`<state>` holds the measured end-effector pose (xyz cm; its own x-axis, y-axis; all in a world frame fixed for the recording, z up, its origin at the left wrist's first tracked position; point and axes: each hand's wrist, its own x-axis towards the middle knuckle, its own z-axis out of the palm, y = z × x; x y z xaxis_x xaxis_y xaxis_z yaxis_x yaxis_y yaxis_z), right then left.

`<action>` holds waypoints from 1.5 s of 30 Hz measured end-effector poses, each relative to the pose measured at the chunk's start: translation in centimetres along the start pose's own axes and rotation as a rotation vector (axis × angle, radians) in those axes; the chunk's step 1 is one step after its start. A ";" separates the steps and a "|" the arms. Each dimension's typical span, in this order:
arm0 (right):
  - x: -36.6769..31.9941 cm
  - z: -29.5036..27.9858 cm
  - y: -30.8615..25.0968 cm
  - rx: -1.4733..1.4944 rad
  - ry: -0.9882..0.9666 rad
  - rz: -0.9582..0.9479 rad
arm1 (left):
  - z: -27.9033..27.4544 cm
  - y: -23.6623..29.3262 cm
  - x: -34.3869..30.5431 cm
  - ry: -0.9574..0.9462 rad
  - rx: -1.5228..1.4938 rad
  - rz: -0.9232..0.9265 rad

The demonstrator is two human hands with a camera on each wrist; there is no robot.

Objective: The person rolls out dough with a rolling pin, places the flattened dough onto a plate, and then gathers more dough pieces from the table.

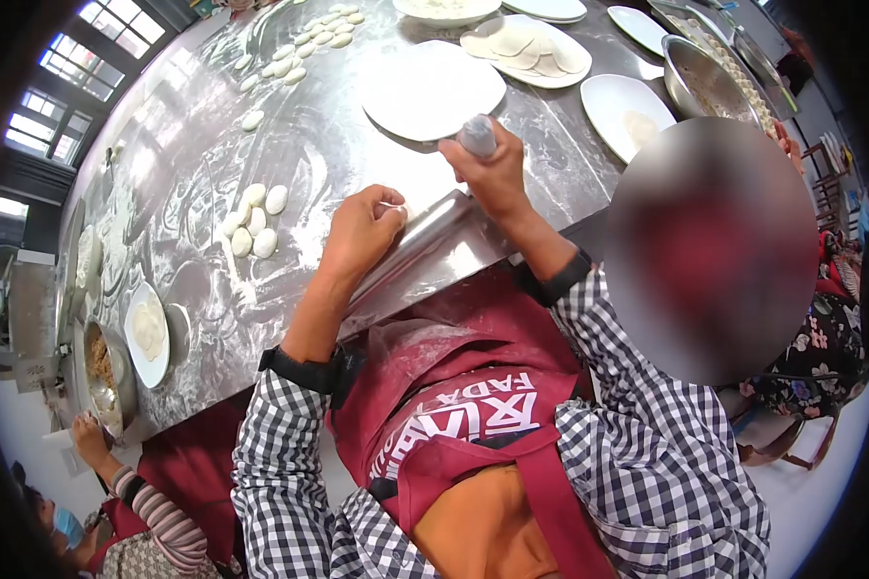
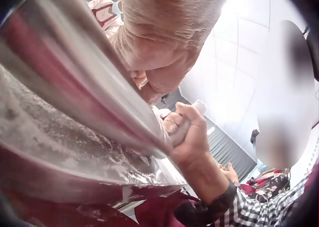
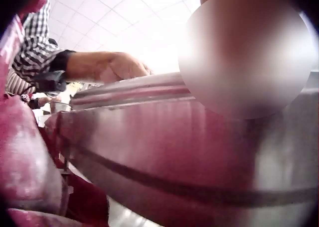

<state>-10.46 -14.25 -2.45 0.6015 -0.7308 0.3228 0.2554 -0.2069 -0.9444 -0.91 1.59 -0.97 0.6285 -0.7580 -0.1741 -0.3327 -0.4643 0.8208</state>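
Observation:
Over the floured steel table's near side, my left hand (image 1: 362,232) has its thumb and fingers curled together, with a small white piece of dough (image 1: 388,206) showing between them. To its right, my right hand (image 1: 495,172) grips a grey-white, round-ended cylinder (image 1: 478,136). The cylinder's end sticks up out of the fist; the fingers hide its lower part. In the left wrist view, the right hand (image 2: 192,130) is curled round it beyond the left hand (image 2: 159,43). A big white plate (image 1: 433,89) lies just beyond both hands.
A rounded steel edge (image 1: 415,236) runs below the hands. Dough pieces (image 1: 258,220) lie left, with more at the back. Flat dough rounds (image 1: 541,53) cover a plate behind. A metal bowl (image 1: 710,82) stands at back right, a filling bowl (image 1: 106,376) at left. Another person's hand (image 1: 91,441) is near it.

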 end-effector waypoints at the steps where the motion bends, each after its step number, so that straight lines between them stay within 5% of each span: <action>1: 0.3 0.3 0.0 -0.005 0.003 -0.015 | 0.1 0.2 0.2 0.021 0.011 -0.015; 11: -5.3 -4.5 -2.5 0.052 -0.066 0.091 | 1.1 -2.1 0.6 0.045 -0.145 0.152; 17: -5.0 -4.2 -2.6 0.043 -0.054 0.063 | -0.1 -0.2 -0.7 -0.089 -0.052 0.029; 20: -5.0 -4.2 -2.7 0.018 -0.053 0.031 | 0.8 0.3 -0.6 0.003 -0.167 0.032; 26: -6.1 -4.7 -3.4 0.015 -0.059 0.024 | 1.4 0.6 0.1 -0.062 0.204 0.108; 29: -6.4 -5.0 -3.3 0.032 -0.068 0.030 | -0.1 1.2 -0.4 -0.134 -0.366 -0.103; 32: -6.3 -4.8 -3.1 0.042 -0.062 0.037 | -0.8 0.1 -1.6 -0.093 -0.384 -0.122; 41: -1.0 -1.2 -1.3 0.060 -0.051 -0.018 | 0.5 0.0 -0.1 0.095 -0.087 0.051; 45: -3.1 -3.0 -0.9 0.037 -0.049 0.031 | 0.4 -0.3 0.1 -0.027 -0.035 0.001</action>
<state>-14.79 -13.77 -2.80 0.6455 -0.7038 0.2966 0.2632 -0.1595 -0.9514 -1.02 1.47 -1.48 0.6089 -0.7707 -0.1878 -0.3084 -0.4481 0.8391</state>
